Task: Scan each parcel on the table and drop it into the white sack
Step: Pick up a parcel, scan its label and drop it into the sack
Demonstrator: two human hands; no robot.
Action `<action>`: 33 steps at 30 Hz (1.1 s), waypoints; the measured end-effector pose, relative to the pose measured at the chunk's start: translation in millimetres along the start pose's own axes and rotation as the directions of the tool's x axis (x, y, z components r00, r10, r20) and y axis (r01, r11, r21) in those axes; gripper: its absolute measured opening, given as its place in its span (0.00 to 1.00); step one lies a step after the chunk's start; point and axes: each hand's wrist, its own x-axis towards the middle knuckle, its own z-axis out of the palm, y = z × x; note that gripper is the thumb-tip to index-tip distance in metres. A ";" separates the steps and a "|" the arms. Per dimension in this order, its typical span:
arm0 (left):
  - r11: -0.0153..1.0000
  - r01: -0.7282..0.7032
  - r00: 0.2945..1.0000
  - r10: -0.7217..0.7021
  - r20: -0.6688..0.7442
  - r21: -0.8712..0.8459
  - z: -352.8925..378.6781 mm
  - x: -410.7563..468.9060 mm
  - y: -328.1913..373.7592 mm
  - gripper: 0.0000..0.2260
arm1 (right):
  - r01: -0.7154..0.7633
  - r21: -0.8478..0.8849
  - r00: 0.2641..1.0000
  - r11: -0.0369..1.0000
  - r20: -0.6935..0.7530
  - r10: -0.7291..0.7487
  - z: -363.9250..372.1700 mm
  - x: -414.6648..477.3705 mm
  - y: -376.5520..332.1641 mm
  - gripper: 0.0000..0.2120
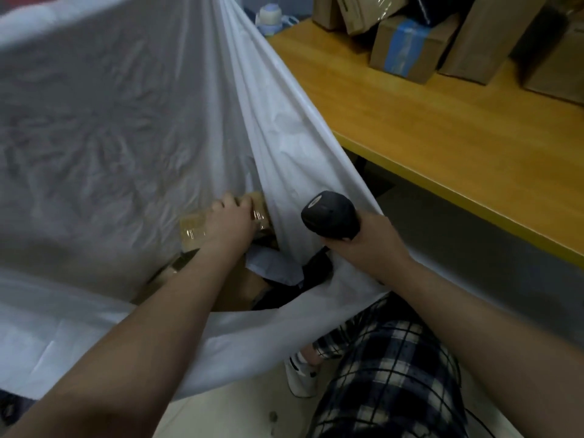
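The white sack (pixel 120 128) fills the left of the head view, its mouth open toward me. My left hand (pixel 229 221) reaches into the mouth and grips a small brown taped parcel (pixel 192 227) inside it. Below that hand lie other parcels in the sack, a brown box (pixel 234 290) and a dark bag (pixel 316 273). My right hand (pixel 368 241) holds a black barcode scanner (pixel 330 216) at the sack's right rim, pressing against the cloth. Whether it also pinches the rim I cannot tell.
A wooden table (pixel 442 121) runs along the right, with several cardboard boxes at its far edge, one with blue tape (pixel 407 49). A white-and-blue bottle (pixel 268 17) stands beyond the sack. My plaid shorts (pixel 388 368) and a white shoe (pixel 300 374) are below.
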 end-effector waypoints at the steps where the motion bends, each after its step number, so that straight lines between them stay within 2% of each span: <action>1: 0.999 -0.050 0.997 0.049 -0.065 -0.017 -7.1 -5.5 8.3 0.22 | -0.013 0.024 1.000 1.000 -0.011 0.013 -6.3 -3.7 -0.3 0.11; 5: 0.965 -0.231 0.952 0.198 -0.234 -0.123 -44.4 -25.1 55.0 0.20 | -0.030 0.158 0.986 0.987 -0.156 0.055 -43.0 -21.6 4.7 0.12; 8: 0.914 -0.383 0.888 0.325 -0.325 -0.133 -75.7 -38.0 97.6 0.21 | -0.036 0.351 0.946 0.936 -0.291 0.145 -83.6 -40.1 8.9 0.19; 11: 0.854 -0.503 0.812 0.414 -0.411 -0.135 -107.8 -48.5 144.2 0.22 | 0.025 0.591 0.882 0.806 -0.393 0.260 -131.3 -56.5 16.8 0.09; 13: 0.816 -0.566 0.768 0.470 -0.436 -0.119 -128.8 -53.5 178.0 0.23 | 0.063 0.672 0.833 0.738 -0.443 0.332 -164.4 -66.9 27.8 0.06; 18: 0.714 -0.693 0.671 0.591 -0.448 -0.097 -163.1 -60.0 260.6 0.24 | 0.137 0.829 0.718 0.542 -0.461 0.522 -228.1 -97.7 71.8 0.07; 21: 0.650 -0.759 0.573 0.676 -0.463 0.009 -176.3 -55.7 308.9 0.29 | 0.147 0.877 0.664 0.457 -0.430 0.612 -262.6 -112.6 106.7 0.10; 24: 0.598 -0.775 0.453 0.750 -0.483 0.202 -194.9 -43.0 359.1 0.35 | 0.125 0.922 0.658 0.366 -0.353 0.665 -293.6 -123.3 142.0 0.13; 26: 0.587 -0.745 0.411 0.778 -0.475 0.317 -205.8 -32.4 393.2 0.40 | 0.159 0.953 0.673 0.256 -0.295 0.679 -299.8 -128.6 163.6 0.14; 30: 0.618 -0.652 0.423 0.777 -0.466 0.439 -216.6 -8.7 452.1 0.50 | 0.289 0.951 0.689 0.112 -0.288 0.665 -295.3 -134.6 189.3 0.16; 33: 0.619 -0.614 0.425 0.782 -0.456 0.489 -217.8 4.7 476.7 0.51 | 0.312 0.944 0.696 0.108 -0.304 0.651 -295.7 -133.4 196.0 0.16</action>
